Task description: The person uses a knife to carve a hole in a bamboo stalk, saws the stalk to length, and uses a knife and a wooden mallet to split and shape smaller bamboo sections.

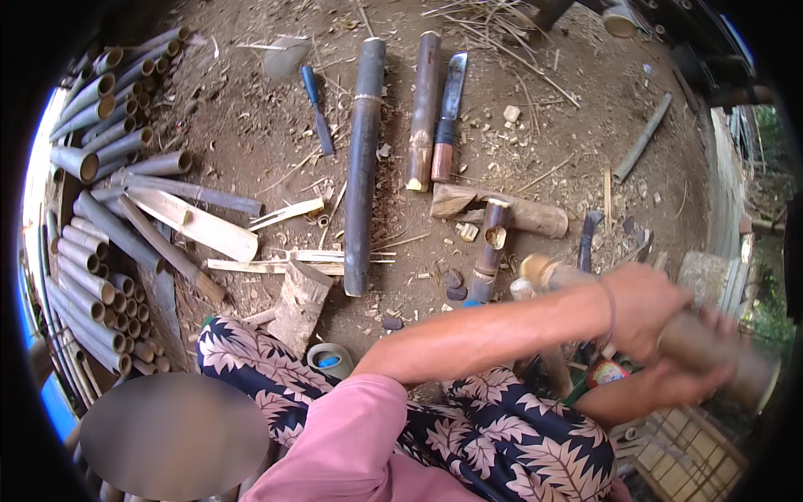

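My left arm reaches across my lap to the right, and my left hand is closed around a brown bamboo tube. Against the tube's lower side, my right hand grips it too; motion blurs the fingers. The tube slants down to the far right. A pale-ended bamboo piece lines up with it beyond my left forearm; my hand hides whether they are joined. Nearby, a notched bamboo piece leans on a short log.
Ahead lie a dark bamboo tube, a shorter tube, a large knife and a blue-handled chisel. Bamboo tubes are stacked left. A wood block stands near my left knee. Chips litter the dirt floor.
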The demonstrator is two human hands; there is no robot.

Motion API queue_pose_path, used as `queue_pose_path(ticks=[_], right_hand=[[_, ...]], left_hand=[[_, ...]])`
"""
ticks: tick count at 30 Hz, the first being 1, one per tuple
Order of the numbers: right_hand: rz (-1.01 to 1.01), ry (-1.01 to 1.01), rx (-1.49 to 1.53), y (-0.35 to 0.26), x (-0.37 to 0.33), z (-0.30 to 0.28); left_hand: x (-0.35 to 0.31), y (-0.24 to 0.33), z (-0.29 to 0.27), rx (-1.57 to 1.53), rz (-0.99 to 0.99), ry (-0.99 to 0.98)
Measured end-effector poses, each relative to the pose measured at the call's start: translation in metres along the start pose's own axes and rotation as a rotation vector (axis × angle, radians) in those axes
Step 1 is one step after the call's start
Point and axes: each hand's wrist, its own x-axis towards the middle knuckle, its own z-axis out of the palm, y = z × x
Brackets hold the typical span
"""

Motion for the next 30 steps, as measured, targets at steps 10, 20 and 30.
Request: queue_pose_path(ticks=[10, 20, 30], right_hand=[[0.599, -0.865, -1.584, 0.109, -0.144, -0.203], [0.54, -0.748, -1.468, 0.093, -0.196, -0.29], [0.472, -0.547, -1.666, 0.109, -0.234, -0.289]], left_hand=[[-0.166, -0.204, -0.054, 0.371, -0.982, 0.891], [-0.182, -0.206, 0.028, 0.714, -0.733, 0.656], [-0.28, -0.16, 0.146, 0.897, -0.509, -0.176]])
